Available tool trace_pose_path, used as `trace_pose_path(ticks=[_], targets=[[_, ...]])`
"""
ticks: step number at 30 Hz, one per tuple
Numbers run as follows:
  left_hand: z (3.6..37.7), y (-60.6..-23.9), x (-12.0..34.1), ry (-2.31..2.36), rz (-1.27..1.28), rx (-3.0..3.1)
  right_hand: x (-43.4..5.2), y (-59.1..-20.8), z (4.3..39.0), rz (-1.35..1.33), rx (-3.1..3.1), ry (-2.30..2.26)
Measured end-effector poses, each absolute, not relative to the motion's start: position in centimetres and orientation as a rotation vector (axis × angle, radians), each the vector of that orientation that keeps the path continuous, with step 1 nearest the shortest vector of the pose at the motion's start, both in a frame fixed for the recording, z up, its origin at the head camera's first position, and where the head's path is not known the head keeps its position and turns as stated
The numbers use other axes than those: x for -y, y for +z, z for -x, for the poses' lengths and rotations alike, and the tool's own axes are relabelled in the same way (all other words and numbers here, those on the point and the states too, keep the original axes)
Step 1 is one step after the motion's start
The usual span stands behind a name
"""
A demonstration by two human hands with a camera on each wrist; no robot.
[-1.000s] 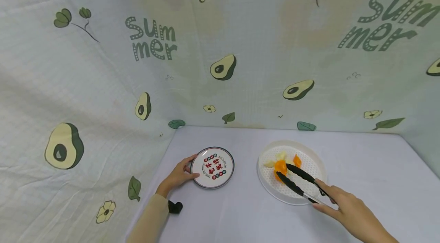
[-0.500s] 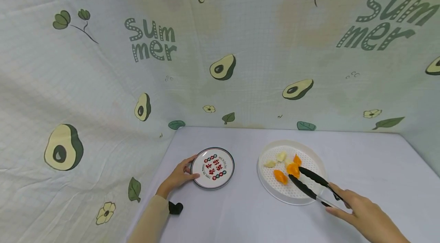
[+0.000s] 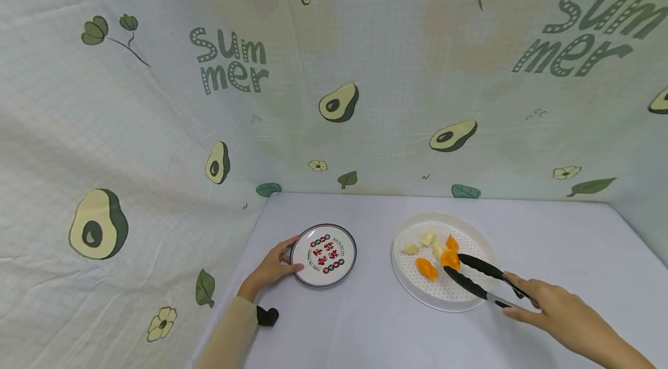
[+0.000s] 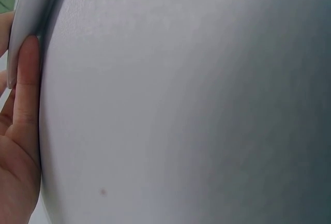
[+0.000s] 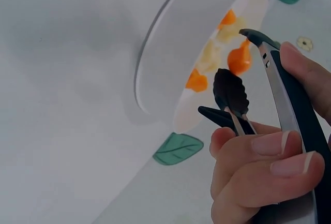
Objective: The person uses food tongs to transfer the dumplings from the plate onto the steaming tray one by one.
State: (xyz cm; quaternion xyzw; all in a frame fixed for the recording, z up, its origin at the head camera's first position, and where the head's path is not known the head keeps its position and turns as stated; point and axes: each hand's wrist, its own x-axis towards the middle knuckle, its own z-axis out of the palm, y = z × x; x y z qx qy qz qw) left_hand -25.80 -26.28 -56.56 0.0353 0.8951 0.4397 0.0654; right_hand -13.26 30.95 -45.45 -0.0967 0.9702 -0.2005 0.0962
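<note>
My left hand [image 3: 268,267] grips the left rim of a small white plate [image 3: 323,256] with red lettering, thumb on top. In the left wrist view a finger [image 4: 28,84] lies against the plate's rim [image 4: 23,22]. With my right hand [image 3: 558,311] I hold black-tipped metal tongs [image 3: 482,266] over a round white dish [image 3: 404,288]. The tong tips stand apart at either side of an orange chunk [image 3: 450,259], also seen in the right wrist view as an orange chunk [image 5: 239,58] near the tips. Two other orange chunks [image 3: 427,268] and several pale yellow chunks [image 3: 428,237] lie in the dish.
Both dishes stand on a pale tabletop [image 3: 365,322]. A printed cloth [image 3: 391,67] hangs behind and along the left side. Beside the left sleeve [image 3: 229,328] a black, heart-shaped thing [image 3: 268,315] shows.
The tongs have moved right within the dish, and the orange chunk at their tips has shifted right with them, uncovering another orange chunk. The left hand and plate stay put.
</note>
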Motion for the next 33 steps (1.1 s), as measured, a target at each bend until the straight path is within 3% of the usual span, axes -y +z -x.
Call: trace_pose_path(ticks=[33], targets=[[26.0,-56.9,26.5,1.311,-0.135,-2.705,-30.3,-45.6,15.3,0.266,-2.689,-0.655]])
